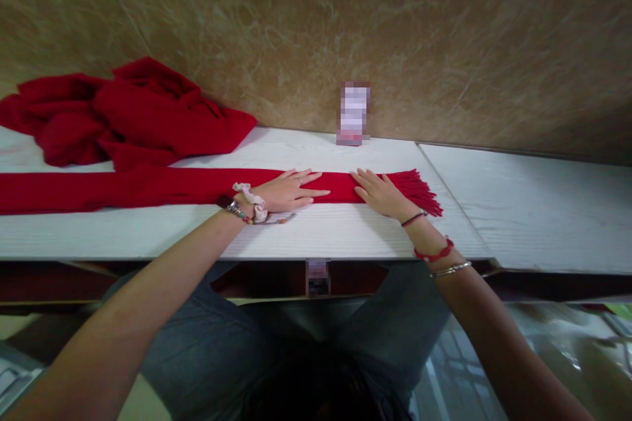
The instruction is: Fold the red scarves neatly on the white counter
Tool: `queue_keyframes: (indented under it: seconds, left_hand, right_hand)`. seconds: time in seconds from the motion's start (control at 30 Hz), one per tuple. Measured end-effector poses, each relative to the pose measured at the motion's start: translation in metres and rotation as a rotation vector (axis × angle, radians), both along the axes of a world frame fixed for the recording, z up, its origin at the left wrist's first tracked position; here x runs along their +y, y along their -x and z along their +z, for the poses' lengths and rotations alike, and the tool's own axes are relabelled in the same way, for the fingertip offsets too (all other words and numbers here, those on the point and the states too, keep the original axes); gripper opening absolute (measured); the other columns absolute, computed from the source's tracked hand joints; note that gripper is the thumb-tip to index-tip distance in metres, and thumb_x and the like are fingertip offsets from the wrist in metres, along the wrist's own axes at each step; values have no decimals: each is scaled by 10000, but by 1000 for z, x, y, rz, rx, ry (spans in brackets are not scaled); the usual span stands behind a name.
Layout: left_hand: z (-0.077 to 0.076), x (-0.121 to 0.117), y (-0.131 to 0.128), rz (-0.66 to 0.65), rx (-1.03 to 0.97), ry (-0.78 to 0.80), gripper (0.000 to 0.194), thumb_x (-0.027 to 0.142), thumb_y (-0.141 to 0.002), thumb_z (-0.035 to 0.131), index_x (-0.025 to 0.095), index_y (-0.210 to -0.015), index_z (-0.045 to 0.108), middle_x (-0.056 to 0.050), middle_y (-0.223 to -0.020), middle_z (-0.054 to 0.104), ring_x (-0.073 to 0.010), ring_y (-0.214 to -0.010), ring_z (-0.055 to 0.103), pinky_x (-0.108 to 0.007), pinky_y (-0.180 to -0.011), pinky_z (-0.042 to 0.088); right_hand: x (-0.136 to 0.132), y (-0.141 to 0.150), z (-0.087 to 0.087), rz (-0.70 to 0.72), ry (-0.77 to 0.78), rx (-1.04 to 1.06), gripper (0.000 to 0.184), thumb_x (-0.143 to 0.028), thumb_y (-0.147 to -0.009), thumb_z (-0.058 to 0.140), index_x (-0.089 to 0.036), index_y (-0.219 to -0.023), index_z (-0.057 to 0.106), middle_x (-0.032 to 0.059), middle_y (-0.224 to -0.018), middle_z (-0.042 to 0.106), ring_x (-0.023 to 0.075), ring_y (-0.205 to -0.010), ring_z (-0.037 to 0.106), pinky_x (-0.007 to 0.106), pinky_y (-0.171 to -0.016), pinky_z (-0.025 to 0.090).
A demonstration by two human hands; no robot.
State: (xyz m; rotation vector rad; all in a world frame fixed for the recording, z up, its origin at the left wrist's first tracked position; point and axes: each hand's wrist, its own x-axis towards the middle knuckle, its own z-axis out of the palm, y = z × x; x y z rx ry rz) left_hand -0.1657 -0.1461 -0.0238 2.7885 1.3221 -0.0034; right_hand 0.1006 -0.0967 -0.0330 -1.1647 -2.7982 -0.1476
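Both the left hand (282,195) and right hand (378,195) lie flat, apart from each other, on the scarf (197,185), gripping nothing. It runs along the surface (345,233) between near and far edges, fringe (419,194) rightmost. Bunched cloth (148,118) meets it towards the far edge; a tug there, or uneven pressing, could skew or crease the scarf.

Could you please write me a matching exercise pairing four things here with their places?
1. left hand
2. right hand
3. bunched red cloth
4. pale scrunchie

A. palm down on the red strip, nearer its fringe
B. around a wrist
C. palm down on the red strip, farther from its fringe
D. heaped at the picture's left

Pairs: 1-C, 2-A, 3-D, 4-B
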Motion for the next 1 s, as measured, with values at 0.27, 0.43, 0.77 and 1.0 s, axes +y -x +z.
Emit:
queue_keyframes:
  seconds: [0.27,0.43,0.77,1.0]
  left_hand:
    - [4,-3,-4,27,26,2,405,387,-931,287,375,-1334,323,-1,-1476,154,-218,-1339,135,-434,-1048,118]
    - [2,-3,-4,25,7,-24,424,373,-934,280,342,-1357,281,-7,-1464,202,-186,-1332,160,-401,-1048,130]
    - [2,-2,-7,50,-5,-69,440,359,-937,299,261,-1365,276,-35,-1445,254,-179,-1318,204,-370,-1039,166]
    - [3,-2,-5,50,-12,-65,449,373,-931,311,250,-1362,286,-36,-1445,254,-182,-1316,215,-381,-1048,167]
  right_hand:
    - [10,-52,3,-416,-8,-43,439,-288,-917,241,-182,-1320,380,120,-1397,354,322,-1270,302,684,-925,230]
    - [15,-35,8,-377,-144,152,481,-307,-910,261,-174,-1372,284,135,-1434,274,306,-1312,218,662,-965,181]
    - [-1,-10,0,-17,8,-38,437,-292,-923,246,-192,-1333,361,119,-1421,309,293,-1292,278,618,-946,288]
    - [17,-41,-3,-149,-19,70,402,-252,-886,342,-190,-1266,458,146,-1344,424,327,-1231,374,642,-908,326]
